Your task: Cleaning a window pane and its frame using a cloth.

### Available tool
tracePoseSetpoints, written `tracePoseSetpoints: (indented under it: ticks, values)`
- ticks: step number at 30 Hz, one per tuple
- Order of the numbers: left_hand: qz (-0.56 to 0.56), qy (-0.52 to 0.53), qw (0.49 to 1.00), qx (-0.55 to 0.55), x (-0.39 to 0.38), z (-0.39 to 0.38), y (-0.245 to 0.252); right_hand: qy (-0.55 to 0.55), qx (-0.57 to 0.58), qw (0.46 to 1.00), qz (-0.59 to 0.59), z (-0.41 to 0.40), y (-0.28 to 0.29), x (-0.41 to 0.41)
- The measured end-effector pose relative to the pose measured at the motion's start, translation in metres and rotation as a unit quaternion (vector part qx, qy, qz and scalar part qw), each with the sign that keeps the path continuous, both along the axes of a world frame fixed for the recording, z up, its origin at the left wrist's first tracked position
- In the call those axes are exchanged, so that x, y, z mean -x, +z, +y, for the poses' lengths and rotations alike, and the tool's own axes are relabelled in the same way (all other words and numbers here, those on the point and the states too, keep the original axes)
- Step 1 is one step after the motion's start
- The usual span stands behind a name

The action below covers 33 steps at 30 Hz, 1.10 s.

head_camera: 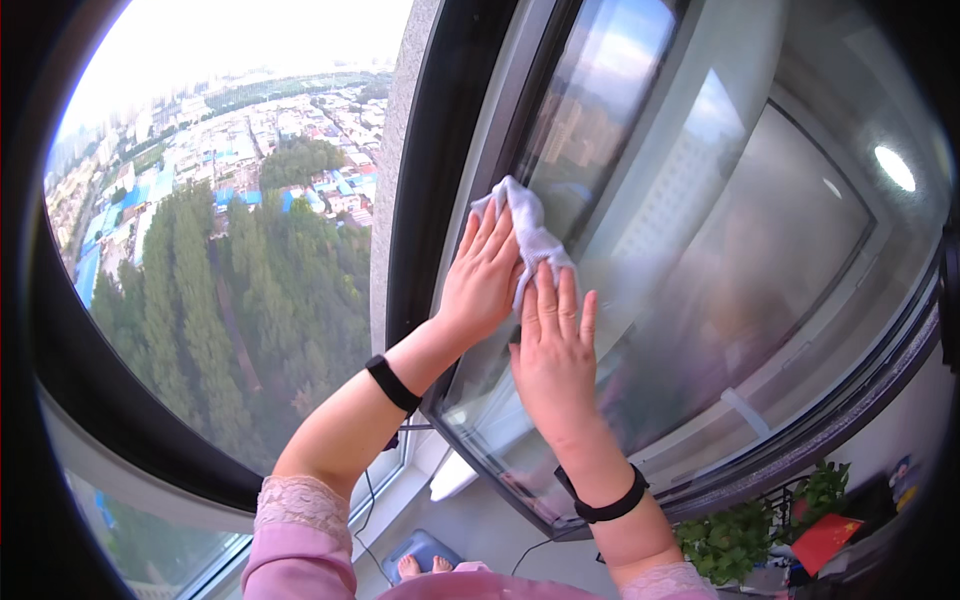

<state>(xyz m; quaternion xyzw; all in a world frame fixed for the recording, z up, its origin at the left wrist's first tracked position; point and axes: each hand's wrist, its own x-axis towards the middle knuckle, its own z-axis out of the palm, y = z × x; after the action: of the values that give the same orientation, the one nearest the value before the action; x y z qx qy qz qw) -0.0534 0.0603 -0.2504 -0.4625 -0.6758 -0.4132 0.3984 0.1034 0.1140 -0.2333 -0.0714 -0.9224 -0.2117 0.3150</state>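
Observation:
A crumpled pale lilac-white cloth lies against the glass of an open window sash. My left hand presses on the cloth's left side with its fingers stretched upward, close to the sash's frame. Just to the right and lower, my right hand is flat, with the fingertips on the cloth's lower end and the little finger apart on the glass. Both palms face the pane, so what lies beneath them is hidden. The glass carries reflections of buildings, sky and a bright lamp.
Left of the sash, the dark window frame borders a high view over trees and rooftops. My bare feet stand on a blue-grey step stool. Thin black cables run near it. Leafy plants and a small red flag sit lower right.

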Motion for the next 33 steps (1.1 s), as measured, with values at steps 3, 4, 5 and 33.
tracePoseSetpoints:
  ticks: [3,4,5,33]
  values:
    - [-0.049,-0.004,0.999,-0.007,-0.012,0.001,-0.033,-0.006,0.011,0.999,-0.043,-0.002,-0.021,-0.007]
    - [-0.067,0.0,0.998,-0.003,-0.015,0.003,-0.046,-0.005,0.012,0.999,-0.047,-0.001,-0.03,-0.009]
    - [-0.088,-0.007,0.996,0.0,-0.018,0.004,-0.059,-0.002,-0.003,0.998,-0.056,0.0,-0.04,-0.011]
    - [-0.127,-0.06,0.99,0.018,-0.058,-0.002,-0.069,-0.019,0.079,0.993,-0.081,0.001,-0.082,-0.049]
